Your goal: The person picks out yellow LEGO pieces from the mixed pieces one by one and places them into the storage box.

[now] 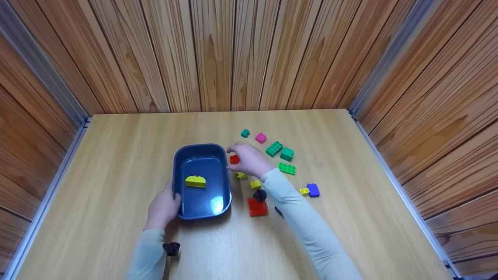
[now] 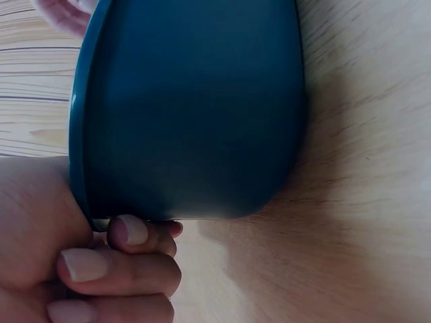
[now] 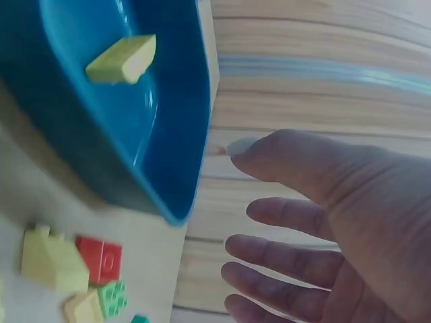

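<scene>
We log the left hand (image 1: 163, 207) gripping the blue tray (image 1: 196, 203) at its side, the right hand (image 1: 251, 160) empty, fingers apart, near the small red block (image 1: 234, 160) on the table (image 1: 120, 155) by the tray; we judge the block light, stiff, best pinched across opposite sides.

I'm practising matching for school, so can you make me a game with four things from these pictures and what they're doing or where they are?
Column one:
1. left hand
2. right hand
3. curved yellow brick
4. pink brick

Column two:
A. inside the tray
B. open, holding nothing
C. lying on the table near green bricks
D. gripping the tray

Right pairs: 1-D, 2-B, 3-A, 4-C.
</scene>
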### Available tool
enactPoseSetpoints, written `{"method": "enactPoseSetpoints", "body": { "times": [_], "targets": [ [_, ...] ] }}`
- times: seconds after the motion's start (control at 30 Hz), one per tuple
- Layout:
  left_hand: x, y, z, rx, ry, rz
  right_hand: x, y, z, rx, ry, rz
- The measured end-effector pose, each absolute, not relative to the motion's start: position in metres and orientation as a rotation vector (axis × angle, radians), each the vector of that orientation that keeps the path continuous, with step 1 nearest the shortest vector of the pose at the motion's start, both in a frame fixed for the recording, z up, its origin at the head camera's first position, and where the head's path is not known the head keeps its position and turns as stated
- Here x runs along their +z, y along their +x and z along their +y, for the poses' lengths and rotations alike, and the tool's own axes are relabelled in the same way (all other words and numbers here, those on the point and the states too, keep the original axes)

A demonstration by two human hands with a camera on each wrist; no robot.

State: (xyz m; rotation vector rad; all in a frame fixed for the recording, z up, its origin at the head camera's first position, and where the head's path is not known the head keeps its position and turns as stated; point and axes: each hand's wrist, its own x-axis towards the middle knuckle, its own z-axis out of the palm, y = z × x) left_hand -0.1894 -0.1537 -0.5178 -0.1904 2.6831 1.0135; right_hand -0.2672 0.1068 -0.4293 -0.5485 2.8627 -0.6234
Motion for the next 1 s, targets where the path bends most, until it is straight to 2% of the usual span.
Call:
{"method": "enactPoseSetpoints", "body": {
  "times": [0.67, 1.0],
  "targets": [
    [-0.516, -0.187, -0.155, 0.984, -0.154, 2.684, -0.438, -0.266, 0.174, -0.576, -0.404, 2.918],
    [-0.515, -0.187, -0.155, 0.987, -0.157, 2.652, -0.456, -0.260, 0.213, -0.592, -0.296, 2.895]
  ]
}}
